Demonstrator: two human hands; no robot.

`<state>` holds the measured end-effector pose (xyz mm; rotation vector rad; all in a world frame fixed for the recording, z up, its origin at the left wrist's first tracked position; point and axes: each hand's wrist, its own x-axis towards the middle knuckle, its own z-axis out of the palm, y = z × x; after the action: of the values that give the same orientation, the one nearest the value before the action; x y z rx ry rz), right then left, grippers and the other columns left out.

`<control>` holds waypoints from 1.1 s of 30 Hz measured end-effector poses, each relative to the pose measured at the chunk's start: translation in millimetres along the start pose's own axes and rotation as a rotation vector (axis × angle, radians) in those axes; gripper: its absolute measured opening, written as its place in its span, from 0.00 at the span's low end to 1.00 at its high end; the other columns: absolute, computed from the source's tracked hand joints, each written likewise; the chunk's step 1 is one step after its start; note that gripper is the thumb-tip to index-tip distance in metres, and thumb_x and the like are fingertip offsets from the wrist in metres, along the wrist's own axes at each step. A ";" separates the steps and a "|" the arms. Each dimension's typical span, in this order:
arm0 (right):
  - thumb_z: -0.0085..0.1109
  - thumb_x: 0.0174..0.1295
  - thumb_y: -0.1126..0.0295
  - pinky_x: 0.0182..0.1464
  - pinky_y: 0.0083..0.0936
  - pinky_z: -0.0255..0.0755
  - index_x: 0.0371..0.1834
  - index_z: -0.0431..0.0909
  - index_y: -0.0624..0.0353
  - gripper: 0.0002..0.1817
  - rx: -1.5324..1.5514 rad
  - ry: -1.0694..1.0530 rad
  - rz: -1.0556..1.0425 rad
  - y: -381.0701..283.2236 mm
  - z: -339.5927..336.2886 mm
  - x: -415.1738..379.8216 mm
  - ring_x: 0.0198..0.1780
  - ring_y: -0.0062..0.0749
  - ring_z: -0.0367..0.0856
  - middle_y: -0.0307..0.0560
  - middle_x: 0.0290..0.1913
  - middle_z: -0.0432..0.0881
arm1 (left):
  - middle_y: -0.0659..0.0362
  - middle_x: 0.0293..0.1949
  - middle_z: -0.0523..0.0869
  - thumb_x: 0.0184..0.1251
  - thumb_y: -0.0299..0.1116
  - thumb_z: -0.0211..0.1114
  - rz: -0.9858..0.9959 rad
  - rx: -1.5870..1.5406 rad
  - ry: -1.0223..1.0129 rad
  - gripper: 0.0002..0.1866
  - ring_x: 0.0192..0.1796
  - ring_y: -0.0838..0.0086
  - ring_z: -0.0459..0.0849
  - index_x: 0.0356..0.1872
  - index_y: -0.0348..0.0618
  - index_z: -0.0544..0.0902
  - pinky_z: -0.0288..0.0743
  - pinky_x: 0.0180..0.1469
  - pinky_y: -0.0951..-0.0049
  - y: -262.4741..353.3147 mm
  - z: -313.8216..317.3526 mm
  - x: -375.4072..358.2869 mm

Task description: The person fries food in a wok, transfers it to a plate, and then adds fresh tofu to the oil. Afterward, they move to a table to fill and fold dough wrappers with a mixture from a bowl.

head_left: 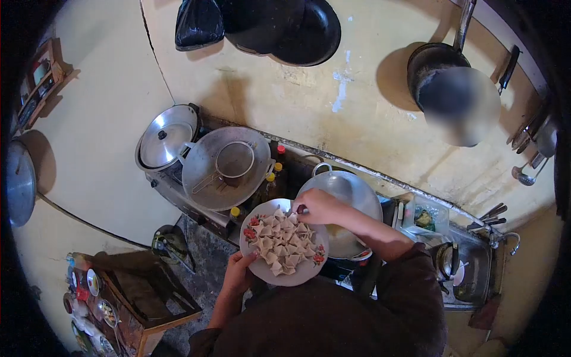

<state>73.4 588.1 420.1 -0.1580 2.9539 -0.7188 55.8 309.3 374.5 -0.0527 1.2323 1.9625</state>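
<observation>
A white plate with red flower prints (310, 272) is in my left hand (239, 272), gripped at its lower left rim. Many small folded dough pieces, like dumplings (284, 239), cover the plate. My right hand (320, 206) is over the plate's upper right rim, fingers curled down at the dough pieces. Whatever is between those fingers is hidden. Under my right forearm, just right of the plate, sits a large metal wok (355, 193) with some yellowish liquid at its bottom.
Left along the counter stand a second wok (196, 156) holding a wire strainer (235, 159), and a lidded pot (169, 140). Capped bottles (275, 181) stand between the woks. A plastic container (429, 217), kettle (445, 260) and sink (476, 276) are at right.
</observation>
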 end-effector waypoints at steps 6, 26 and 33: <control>0.63 0.47 0.69 0.34 0.19 0.72 0.32 0.78 0.60 0.10 0.398 0.094 -0.076 31.8 -7.8 1.7 0.29 0.24 0.78 0.41 0.27 0.80 | 0.50 0.40 0.82 0.59 0.26 0.59 -0.013 -0.036 0.002 0.13 0.42 0.66 0.81 0.43 0.30 0.75 0.75 0.48 0.66 1.7 3.5 5.4; 0.60 0.43 0.66 0.38 0.37 0.74 0.27 0.81 0.54 0.08 -0.308 0.193 0.411 251.5 140.4 3.9 0.34 0.44 0.80 0.50 0.29 0.81 | 0.49 0.43 0.80 0.59 0.26 0.56 0.065 -0.127 0.148 0.14 0.45 0.65 0.81 0.45 0.29 0.74 0.74 0.49 0.65 -1.8 -29.9 3.3; 0.58 0.44 0.67 0.40 0.36 0.75 0.28 0.82 0.50 0.07 -0.255 0.040 0.496 232.8 134.5 7.6 0.36 0.44 0.80 0.48 0.31 0.81 | 0.50 0.42 0.81 0.59 0.26 0.56 0.044 -0.103 0.192 0.13 0.42 0.65 0.82 0.44 0.30 0.74 0.75 0.47 0.66 -0.4 -30.3 1.3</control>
<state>63.8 732.1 193.0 0.5567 2.9182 -0.2815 44.3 286.7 357.7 -0.2736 1.2621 2.0971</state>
